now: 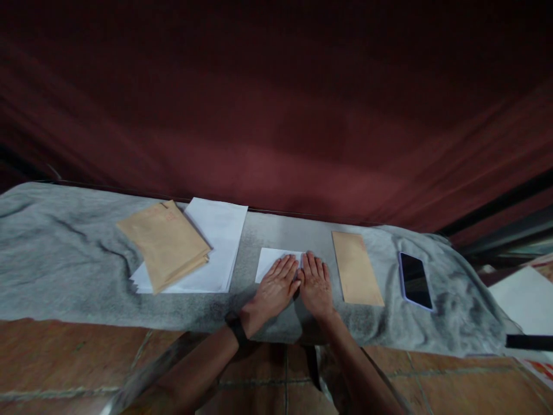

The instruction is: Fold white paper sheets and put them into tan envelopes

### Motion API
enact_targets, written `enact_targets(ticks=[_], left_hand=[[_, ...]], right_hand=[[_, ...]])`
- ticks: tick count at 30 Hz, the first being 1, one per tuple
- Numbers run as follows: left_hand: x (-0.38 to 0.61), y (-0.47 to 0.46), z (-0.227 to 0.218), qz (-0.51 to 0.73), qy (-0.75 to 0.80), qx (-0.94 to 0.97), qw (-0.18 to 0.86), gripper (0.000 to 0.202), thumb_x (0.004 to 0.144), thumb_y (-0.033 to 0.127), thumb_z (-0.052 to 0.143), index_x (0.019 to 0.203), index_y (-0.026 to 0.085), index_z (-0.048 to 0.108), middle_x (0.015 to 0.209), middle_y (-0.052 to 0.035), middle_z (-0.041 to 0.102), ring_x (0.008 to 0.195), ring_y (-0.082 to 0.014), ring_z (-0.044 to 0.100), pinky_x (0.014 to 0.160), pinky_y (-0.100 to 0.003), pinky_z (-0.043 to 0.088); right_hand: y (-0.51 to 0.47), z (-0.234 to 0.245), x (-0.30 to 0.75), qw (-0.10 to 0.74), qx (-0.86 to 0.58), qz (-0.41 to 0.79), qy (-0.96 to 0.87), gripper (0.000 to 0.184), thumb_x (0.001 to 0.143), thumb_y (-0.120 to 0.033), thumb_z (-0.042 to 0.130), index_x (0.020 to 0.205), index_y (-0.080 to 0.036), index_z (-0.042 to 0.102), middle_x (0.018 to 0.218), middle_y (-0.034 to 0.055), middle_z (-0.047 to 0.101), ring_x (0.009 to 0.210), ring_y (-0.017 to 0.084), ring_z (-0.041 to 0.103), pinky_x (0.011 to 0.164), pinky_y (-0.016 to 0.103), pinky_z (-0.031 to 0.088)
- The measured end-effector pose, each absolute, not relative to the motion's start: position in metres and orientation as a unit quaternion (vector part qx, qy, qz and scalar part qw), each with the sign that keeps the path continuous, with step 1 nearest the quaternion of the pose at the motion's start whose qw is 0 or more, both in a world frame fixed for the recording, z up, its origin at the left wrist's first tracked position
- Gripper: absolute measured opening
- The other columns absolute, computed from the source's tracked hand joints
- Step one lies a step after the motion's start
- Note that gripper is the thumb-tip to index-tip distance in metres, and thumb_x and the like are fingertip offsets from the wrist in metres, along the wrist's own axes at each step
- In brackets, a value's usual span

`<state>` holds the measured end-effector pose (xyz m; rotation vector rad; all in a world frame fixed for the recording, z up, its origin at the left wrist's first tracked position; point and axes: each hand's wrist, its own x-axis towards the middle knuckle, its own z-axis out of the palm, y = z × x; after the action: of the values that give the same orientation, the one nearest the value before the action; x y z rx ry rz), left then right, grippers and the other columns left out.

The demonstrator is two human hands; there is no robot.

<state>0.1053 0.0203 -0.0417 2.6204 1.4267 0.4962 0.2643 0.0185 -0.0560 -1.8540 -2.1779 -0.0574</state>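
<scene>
A small sheet of white paper [265, 262], which looks folded, lies on the grey cloth under my hands. My left hand [279, 282] rests flat on it, fingers stretched out and pointing away from me. Beside it, my right hand [316, 282] lies flat over the paper's right end, with its fingers extended too. The thumbs nearly meet, and the hands cover much of the sheet. Just right of my right hand is a single brown envelope [358, 268], lying flat and untouched.
On the left, several brown envelopes [168, 245] overlap a stack of white paper [220, 230]. A phone [415, 279] in a light purple case lies on the right. Grey cloth [64, 265] covers the narrow table, against a dark red curtain-like backdrop [276, 138]. Tiled floor [69, 357] shows in front.
</scene>
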Motion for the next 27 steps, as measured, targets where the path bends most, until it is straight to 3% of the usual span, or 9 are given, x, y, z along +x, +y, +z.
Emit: enact_targets(ticks=[15, 20, 27], left_hand=[[0.093, 0.038, -0.051, 0.146, 0.563, 0.813, 0.023, 0.058, 0.106, 0.036, 0.034, 0.157, 0.011, 0.038, 0.164, -0.0158, 0.038, 0.155, -0.0244, 0.029, 0.128, -0.047, 0.025], [0.091, 0.038, -0.050, 0.132, 0.571, 0.810, 0.018, 0.057, 0.105, 0.035, 0.033, 0.155, 0.008, 0.040, 0.164, -0.0164, 0.037, 0.155, -0.0249, 0.029, 0.129, -0.046, 0.023], [0.090, 0.039, -0.051, 0.088, 0.559, 0.825, 0.015, 0.058, 0.099, 0.017, 0.029, 0.155, 0.005, 0.039, 0.165, -0.0178, 0.036, 0.157, -0.0248, 0.025, 0.129, -0.047, 0.022]], right_hand=[[0.020, -0.056, 0.267, 0.172, -0.645, -0.016, -0.745, 0.052, 0.106, -0.033, 0.036, 0.153, -0.014, 0.048, 0.158, 0.0146, 0.049, 0.146, 0.031, 0.043, 0.120, 0.054, 0.029], [0.023, -0.047, 0.258, 0.195, -0.644, 0.006, -0.740, 0.055, 0.108, -0.034, 0.029, 0.153, -0.006, 0.045, 0.160, 0.0201, 0.044, 0.151, 0.029, 0.038, 0.122, 0.052, 0.031], [0.025, -0.044, 0.222, 0.201, -0.539, 0.064, -0.815, 0.054, 0.109, -0.029, 0.023, 0.158, -0.013, 0.038, 0.162, 0.0125, 0.043, 0.153, 0.022, 0.034, 0.124, 0.047, 0.033]])
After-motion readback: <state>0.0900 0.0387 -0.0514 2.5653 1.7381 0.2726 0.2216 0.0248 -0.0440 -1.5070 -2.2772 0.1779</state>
